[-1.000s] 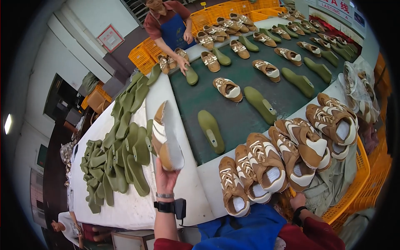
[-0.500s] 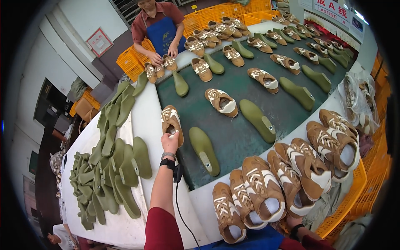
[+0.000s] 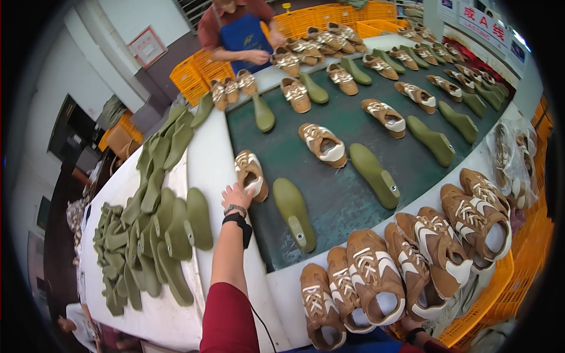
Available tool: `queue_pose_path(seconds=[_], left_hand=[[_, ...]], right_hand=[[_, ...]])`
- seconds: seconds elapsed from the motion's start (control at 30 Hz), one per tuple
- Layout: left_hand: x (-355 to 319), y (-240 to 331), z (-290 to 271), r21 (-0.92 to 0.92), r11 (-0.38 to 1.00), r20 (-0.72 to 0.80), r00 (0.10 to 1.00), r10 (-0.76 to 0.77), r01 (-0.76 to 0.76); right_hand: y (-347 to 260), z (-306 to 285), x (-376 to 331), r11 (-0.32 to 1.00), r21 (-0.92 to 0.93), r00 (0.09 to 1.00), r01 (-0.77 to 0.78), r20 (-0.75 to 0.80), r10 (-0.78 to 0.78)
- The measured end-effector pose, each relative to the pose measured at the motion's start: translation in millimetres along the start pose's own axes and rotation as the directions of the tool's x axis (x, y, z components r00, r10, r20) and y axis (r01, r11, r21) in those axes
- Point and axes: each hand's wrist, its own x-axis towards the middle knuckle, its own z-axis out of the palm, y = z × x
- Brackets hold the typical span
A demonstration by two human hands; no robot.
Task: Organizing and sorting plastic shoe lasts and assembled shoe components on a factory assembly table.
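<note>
My left hand (image 3: 237, 197) is spread open beside the heel of a brown sneaker with white laces (image 3: 252, 175), at the near left edge of the green work surface. A green shoe last (image 3: 292, 213) lies just right of that shoe. At the lower right, my right hand (image 3: 407, 325) is mostly hidden below a row of brown sneakers (image 3: 376, 273); its fingers do not show, so its grip cannot be told. The sneaker nearest it (image 3: 412, 267) has its heel toward me.
A heap of green lasts (image 3: 141, 247) covers the white table at left. Sneakers and lasts alternate across the green surface (image 3: 329, 188). A co-worker in a blue apron (image 3: 244, 35) stands at the far side. Orange crates (image 3: 500, 294) stand at right, near a plastic bag of shoes (image 3: 512, 156).
My left hand has let go of the sneaker's heel and spread its fingers, a little to the left. The co-worker's hands have moved right, away from the small group of shoes at the corner.
</note>
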Motion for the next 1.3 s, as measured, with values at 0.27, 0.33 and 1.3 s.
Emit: queue_pose_path(seconds=[0.27, 0.33, 1.3], left_hand=[[-36.0, -148.7, -60.4, 0.211, 0.902, -0.084, 0.927, -0.366, 0.376], [-48.3, -169.5, -71.7, -0.036, 0.855, 0.107, 0.853, -0.512, 0.518], [-307.5, -191.8, -36.5, -0.461, 0.883, -0.117, 0.993, 0.031, -0.082]], right_hand=[[53.7, 41.2, 27.2, 0.978, -0.144, 0.836, 0.148, -0.511, -0.202], [68.8, 49.9, 38.0, 0.975, -0.155, 0.764, 0.161, -0.606, -0.222], [60.9, 38.2, 48.9, 0.976, -0.211, 0.84, -0.058, -0.539, -0.066]])
